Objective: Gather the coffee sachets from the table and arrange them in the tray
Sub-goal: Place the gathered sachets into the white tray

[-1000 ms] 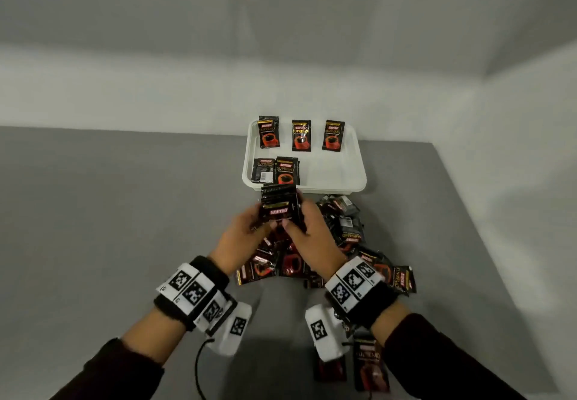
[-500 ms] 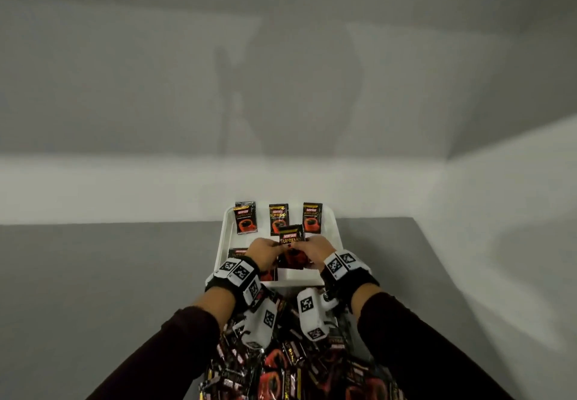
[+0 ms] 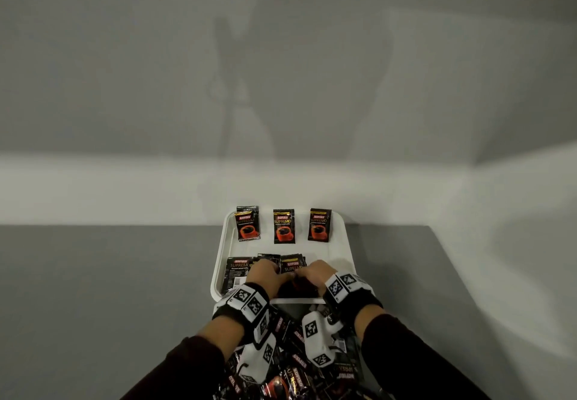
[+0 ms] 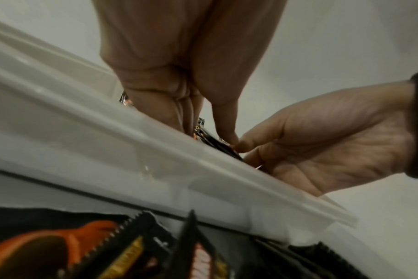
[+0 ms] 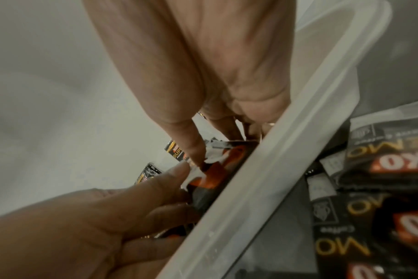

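Observation:
A white tray [image 3: 341,251] sits at the table's far edge, with three black-and-orange coffee sachets [image 3: 283,226] upright in its far row. Two more sachets [image 3: 238,270] lie in the near row on the left. Both hands hold one more coffee sachet [image 3: 293,266] low in the near row, beside those two. My left hand [image 3: 268,275] pinches its left side and my right hand [image 3: 313,275] its right. In the right wrist view, the right thumb [image 5: 191,149] presses on the sachet [image 5: 216,170] just inside the tray rim [image 5: 263,179]. The left wrist view shows the sachet [image 4: 218,146] pinched behind the rim [image 4: 155,151].
A loose pile of several coffee sachets [image 3: 290,368] lies on the grey table [image 3: 109,290] under my wrists, just in front of the tray. A white wall stands right behind the tray. The tray's near right part is bare.
Both hands carried the sachet from above the pile forward into the tray and lowered it into the near row. The head view has tilted up towards the wall.

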Demonstrator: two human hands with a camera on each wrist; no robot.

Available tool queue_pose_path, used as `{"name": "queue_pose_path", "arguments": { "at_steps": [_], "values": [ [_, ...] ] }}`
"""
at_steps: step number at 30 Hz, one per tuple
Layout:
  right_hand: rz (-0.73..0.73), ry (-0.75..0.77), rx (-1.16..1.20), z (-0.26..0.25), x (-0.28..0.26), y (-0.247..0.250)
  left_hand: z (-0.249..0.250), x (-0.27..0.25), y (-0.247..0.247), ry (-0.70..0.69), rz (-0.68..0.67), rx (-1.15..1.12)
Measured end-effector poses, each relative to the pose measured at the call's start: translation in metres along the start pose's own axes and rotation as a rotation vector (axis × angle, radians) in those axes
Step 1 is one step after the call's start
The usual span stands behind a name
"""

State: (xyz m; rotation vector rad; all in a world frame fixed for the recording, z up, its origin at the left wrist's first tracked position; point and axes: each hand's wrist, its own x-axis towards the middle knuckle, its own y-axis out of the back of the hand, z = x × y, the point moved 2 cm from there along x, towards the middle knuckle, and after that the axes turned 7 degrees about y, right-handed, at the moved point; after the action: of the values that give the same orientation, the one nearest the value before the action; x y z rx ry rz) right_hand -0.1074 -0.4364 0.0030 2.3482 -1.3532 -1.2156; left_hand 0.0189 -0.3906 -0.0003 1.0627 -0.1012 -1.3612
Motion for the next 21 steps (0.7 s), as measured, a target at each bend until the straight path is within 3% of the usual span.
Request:
{"name": "queue_pose_path", "arguments": {
  "at_steps": [5,10,13,16,21],
  "values": [
    [0.006,-0.007,-0.048,0.000,-0.005,-0.004,-0.008,-0.007,0.013,-0.070,0.091,0.043],
    [0.016,0.001,-0.098,-0.006,-0.011,-0.002,-0.028,-0.007,0.037,-0.249,0.350,0.082],
    [0.035,0.040,-0.095,-0.009,-0.014,-0.006,-0.042,0.000,0.038,-0.349,0.311,0.255],
    [0.065,0.087,-0.093,-0.010,-0.017,-0.015,-0.051,0.007,0.031,-0.344,0.274,0.448],
    [0.034,0.184,-0.180,-0.012,-0.019,-0.024,-0.057,0.016,0.026,-0.296,0.268,0.469]
  ]
}}
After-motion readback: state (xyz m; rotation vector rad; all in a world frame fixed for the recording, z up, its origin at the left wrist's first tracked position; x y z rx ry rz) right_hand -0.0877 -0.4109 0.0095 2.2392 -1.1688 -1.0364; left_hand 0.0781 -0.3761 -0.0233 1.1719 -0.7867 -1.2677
